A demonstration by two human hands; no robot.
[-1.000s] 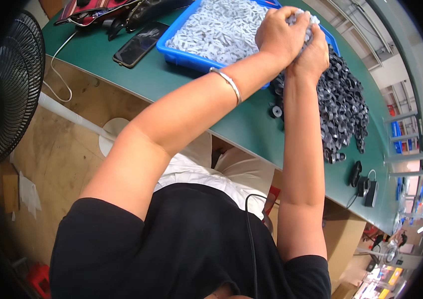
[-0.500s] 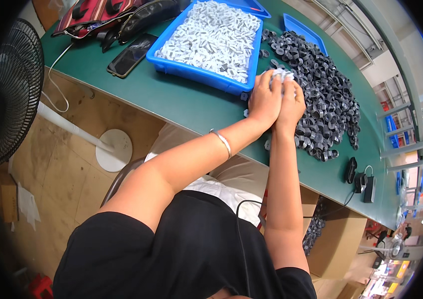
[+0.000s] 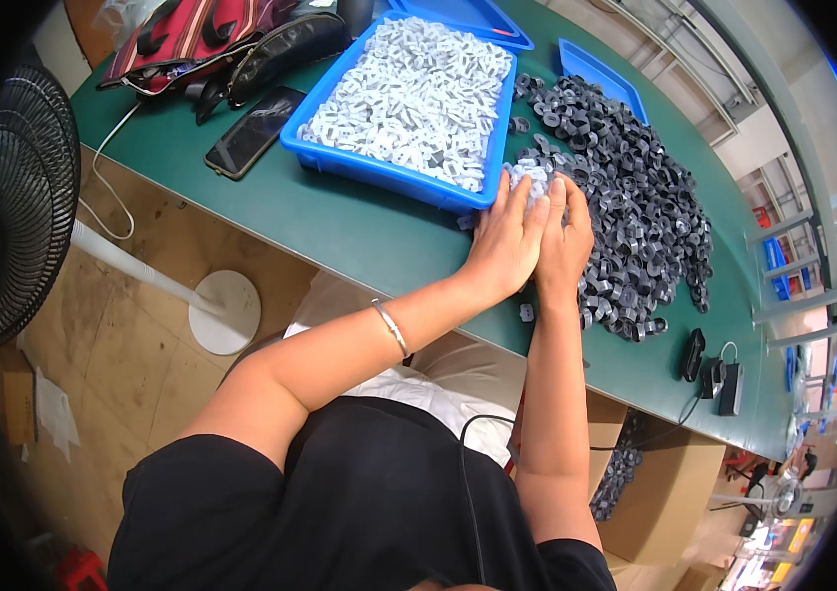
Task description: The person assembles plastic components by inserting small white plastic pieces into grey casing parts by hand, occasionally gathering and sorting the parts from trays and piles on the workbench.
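A small heap of white plastic pieces (image 3: 533, 175) lies at my fingertips, at the near right corner of the blue tray (image 3: 389, 177). My left hand (image 3: 505, 241) is beside it with fingers stretched out and close together. On the other side, my right hand (image 3: 564, 236) has its fingers extended and slightly bent. The two hands nearly meet at the palms, and their undersides are hidden. More white pieces (image 3: 408, 98) fill the tray. A large pile of dark grey ring-shaped parts (image 3: 640, 197) spreads to the right of my right hand.
A phone (image 3: 254, 133), a black pouch (image 3: 290, 54) and a red striped bag (image 3: 197, 39) lie left of the tray. Black adapters (image 3: 714, 374) with a cable sit at the right end of the green table (image 3: 339, 222). A fan (image 3: 19, 207) stands at the left.
Both hands have come slightly nearer to me. My fingers have straightened from around the white pieces, which now show in front of the fingertips.
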